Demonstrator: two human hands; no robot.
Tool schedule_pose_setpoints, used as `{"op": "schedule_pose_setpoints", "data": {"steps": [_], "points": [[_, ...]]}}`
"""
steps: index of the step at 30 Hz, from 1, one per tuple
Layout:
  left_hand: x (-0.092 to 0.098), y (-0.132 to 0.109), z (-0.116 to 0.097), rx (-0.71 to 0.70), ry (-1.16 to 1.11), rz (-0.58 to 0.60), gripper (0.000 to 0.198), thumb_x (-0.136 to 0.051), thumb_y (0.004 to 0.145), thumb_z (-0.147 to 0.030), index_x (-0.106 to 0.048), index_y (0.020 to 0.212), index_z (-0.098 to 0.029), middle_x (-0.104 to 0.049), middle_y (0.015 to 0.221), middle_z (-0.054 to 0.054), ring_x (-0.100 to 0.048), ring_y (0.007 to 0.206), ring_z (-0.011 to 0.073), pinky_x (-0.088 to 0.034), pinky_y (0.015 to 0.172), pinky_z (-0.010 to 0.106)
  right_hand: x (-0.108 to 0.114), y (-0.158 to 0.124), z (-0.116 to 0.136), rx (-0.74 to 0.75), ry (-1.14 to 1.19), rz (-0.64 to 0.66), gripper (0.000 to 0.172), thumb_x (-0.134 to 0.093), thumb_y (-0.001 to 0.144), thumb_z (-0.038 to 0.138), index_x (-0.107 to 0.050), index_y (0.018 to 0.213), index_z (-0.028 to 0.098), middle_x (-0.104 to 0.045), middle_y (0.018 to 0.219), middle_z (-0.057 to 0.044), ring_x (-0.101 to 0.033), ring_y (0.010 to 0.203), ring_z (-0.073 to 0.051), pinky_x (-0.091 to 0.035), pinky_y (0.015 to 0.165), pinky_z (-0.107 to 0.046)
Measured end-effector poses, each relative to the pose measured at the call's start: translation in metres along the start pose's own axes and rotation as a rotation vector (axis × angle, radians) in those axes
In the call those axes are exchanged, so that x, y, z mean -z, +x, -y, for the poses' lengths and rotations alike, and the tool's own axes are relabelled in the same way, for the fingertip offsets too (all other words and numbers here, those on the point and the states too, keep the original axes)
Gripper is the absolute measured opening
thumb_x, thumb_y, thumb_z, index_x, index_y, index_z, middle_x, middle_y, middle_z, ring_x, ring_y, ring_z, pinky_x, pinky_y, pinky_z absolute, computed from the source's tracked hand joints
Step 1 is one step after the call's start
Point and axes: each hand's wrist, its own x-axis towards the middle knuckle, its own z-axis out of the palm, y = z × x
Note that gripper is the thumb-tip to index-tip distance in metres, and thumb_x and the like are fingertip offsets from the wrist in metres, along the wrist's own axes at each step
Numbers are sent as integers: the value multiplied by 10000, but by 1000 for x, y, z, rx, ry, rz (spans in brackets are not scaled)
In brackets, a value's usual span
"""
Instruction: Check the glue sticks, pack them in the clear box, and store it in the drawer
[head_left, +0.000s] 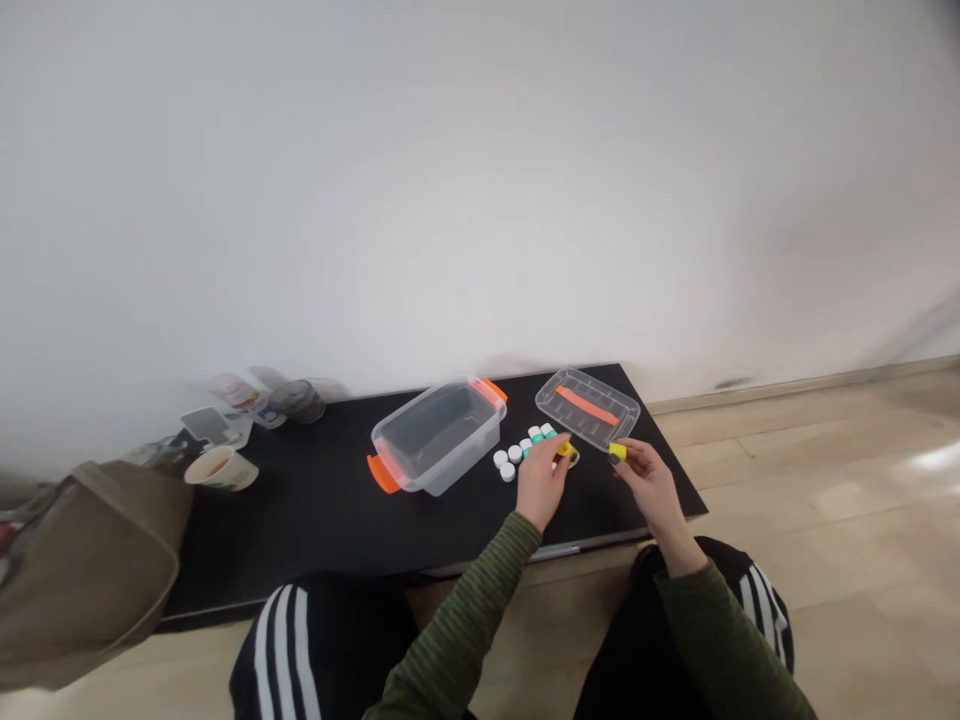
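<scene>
My left hand (541,482) is closed at the fingertips on a small yellow item (564,449), with a pale rounded edge showing beside it; its exact kind is unclear. Between the thumb and fingers of my right hand (652,488) is a small yellow piece (618,451), held near the lid's front corner. Several small bottles with white caps and teal labels (535,434) stand just beyond my left hand, partly hidden by it. White round caps (508,471) show to its left. A clear plastic box (442,440) with orange clips stands uncovered, and its clear lid (588,408) with an orange handle lies behind my hands.
The black table (322,520) runs along a white wall. On its left are a paper cup (222,468) with brown liquid, a white-framed device (213,428), a dark jar (298,400) and a brown bag (97,560). My knees are at the table's front edge.
</scene>
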Motion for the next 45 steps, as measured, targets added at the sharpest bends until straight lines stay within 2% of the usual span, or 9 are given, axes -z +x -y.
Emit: {"op": "schedule_pose_setpoints", "data": {"steps": [3, 6, 11, 15, 19, 33, 45], "points": [[13, -17, 4, 202, -337, -160, 234, -597, 862, -263, -601, 1089, -206, -679, 1065, 67, -652, 922, 186, -523, 859, 332, -11, -3, -3, -5, -12, 28, 454, -770, 715, 479, -632, 1054, 211, -699, 992, -70, -647, 899, -220, -550, 702, -330], [26, -28, 6, 333, -664, -271, 326, -693, 802, -396, -574, 1021, -187, -686, 1025, 73, -668, 949, 199, -550, 834, 335, -23, -7, -5, -16, -10, 77, 466, -773, 707, 491, -643, 1053, 207, -705, 993, -77, -651, 887, -220, -553, 688, -329], [40, -40, 6, 447, -916, -287, 438, -774, 734, -438, -569, 1013, -169, -711, 975, 68, -692, 933, 207, -564, 865, 386, -46, -15, -4, -70, 50, 222, 461, -775, 711, 483, -652, 1067, 217, -715, 991, -66, -654, 890, -216, -558, 699, -330], [44, -47, 8, 477, -953, -320, 444, -791, 719, -422, -573, 1006, -162, -715, 978, 69, -698, 920, 201, -559, 895, 407, -60, -21, -4, -95, 87, 293, 458, -757, 736, 484, -647, 1097, 225, -721, 1007, -65, -654, 920, -220, -556, 724, -336], [46, -53, 10, 501, -968, -337, 438, -797, 714, -415, -572, 995, -165, -715, 1002, 68, -696, 944, 202, -552, 917, 414, -66, -23, -5, -92, 80, 301, 471, -758, 727, 508, -660, 1089, 222, -730, 1001, -81, -665, 907, -239, -558, 717, -353], [46, -69, 20, 517, -977, -289, 428, -800, 719, -377, -564, 1003, -161, -714, 1097, 127, -685, 1027, 236, -517, 968, 448, -71, -28, -11, -143, 50, 338, 477, -810, 642, 457, -703, 1040, 215, -748, 985, -65, -690, 837, -234, -564, 689, -354], [57, -76, 21, 521, -936, -250, 417, -824, 695, -354, -573, 958, -149, -725, 1071, 136, -692, 999, 233, -535, 936, 437, -69, -29, -13, -236, 55, 404, 488, -824, 639, 431, -723, 1054, 195, -768, 926, -71, -721, 771, -238, -584, 683, -358]]}}
